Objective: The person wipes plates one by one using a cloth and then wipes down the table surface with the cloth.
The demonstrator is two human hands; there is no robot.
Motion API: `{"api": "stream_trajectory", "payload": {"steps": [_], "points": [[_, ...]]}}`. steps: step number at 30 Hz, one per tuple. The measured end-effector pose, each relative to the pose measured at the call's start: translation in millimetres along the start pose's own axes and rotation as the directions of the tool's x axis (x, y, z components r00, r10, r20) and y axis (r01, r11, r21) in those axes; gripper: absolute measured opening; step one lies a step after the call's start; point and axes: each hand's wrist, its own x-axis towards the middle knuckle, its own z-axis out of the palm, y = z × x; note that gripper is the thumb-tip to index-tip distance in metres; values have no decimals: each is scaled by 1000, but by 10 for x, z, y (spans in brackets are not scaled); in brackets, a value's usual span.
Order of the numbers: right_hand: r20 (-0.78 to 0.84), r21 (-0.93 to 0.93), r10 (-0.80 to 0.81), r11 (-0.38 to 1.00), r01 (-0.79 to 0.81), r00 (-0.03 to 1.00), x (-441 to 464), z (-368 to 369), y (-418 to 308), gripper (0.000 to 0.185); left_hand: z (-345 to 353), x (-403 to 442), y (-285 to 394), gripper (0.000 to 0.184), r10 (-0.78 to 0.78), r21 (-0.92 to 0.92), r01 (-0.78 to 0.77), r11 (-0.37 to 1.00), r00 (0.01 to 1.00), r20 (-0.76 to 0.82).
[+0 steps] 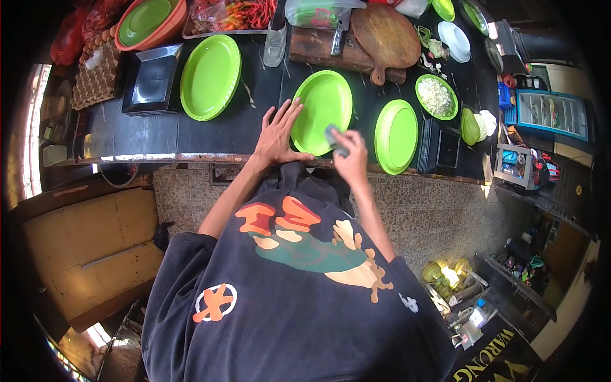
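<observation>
The right hand has its fingers closed round a small grey item, too blurred to name, over the five o'clock edge of the middle green plate. The left hand lies with fingers spread at that plate's eight o'clock rim, covering part of it. The plate sits at the near edge of the dark counter, just in front of the person. Taking it as the clock's centre, an oval green plate stands near between three and four, with black dishes just beyond. At three, a green bowl holds a heap of white pieces, and a green gourd lies farther out. A white bowl is at two. At one, a round wooden board rests on a thick wooden block, a knife beside it. A clear glass stands at eleven, and past it a tray of red chillies. At ten, an orange basin contains a green dish. Between nine and ten come a large green plate, black trays and egg cartons bearing some eggs.
</observation>
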Motion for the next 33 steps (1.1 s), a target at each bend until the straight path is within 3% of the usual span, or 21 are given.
{"api": "stream_trajectory", "payload": {"steps": [4,6,10,11,14,18,20,24,26,28,33], "points": [[255,179,37,980,-85,966,-198,-34,-328,58,32,-9,-24,143,8,37,-8,999,1000,5],[307,183,40,978,-100,951,41,-205,-278,57,13,-10,11,144,14,26,-14,1000,1000,12],[86,27,28,999,-30,996,593,-207,-95,55,55,-56,-4,150,31,-29,-33,999,997,-77],[91,33,26,999,-29,996,672,-127,-62,55,71,-76,-19,152,30,-85,-42,995,990,-138],[253,-104,-18,994,45,967,777,191,-79,59,86,-76,-34,158,32,-64,-38,997,995,-92],[263,-74,-144,983,168,954,511,302,-194,59,93,-79,-21,156,6,-39,-10,999,996,-87],[494,54,-223,973,226,841,435,203,-169,57,81,-78,-24,156,1,-42,-4,999,997,-75],[629,182,-275,962,206,727,824,-6,2,55,65,-72,31,157,8,-42,-13,999,994,-112],[602,140,-226,974,177,766,964,-40,-58,55,34,-37,52,158,-14,-22,12,1000,994,-105],[415,216,-169,973,83,894,994,55,-175,56,16,-32,52,159,-40,-49,36,998,996,-75],[411,265,-240,954,137,879,586,383,-232,57,71,-49,2,157,-44,-71,36,997,993,-105]]}}
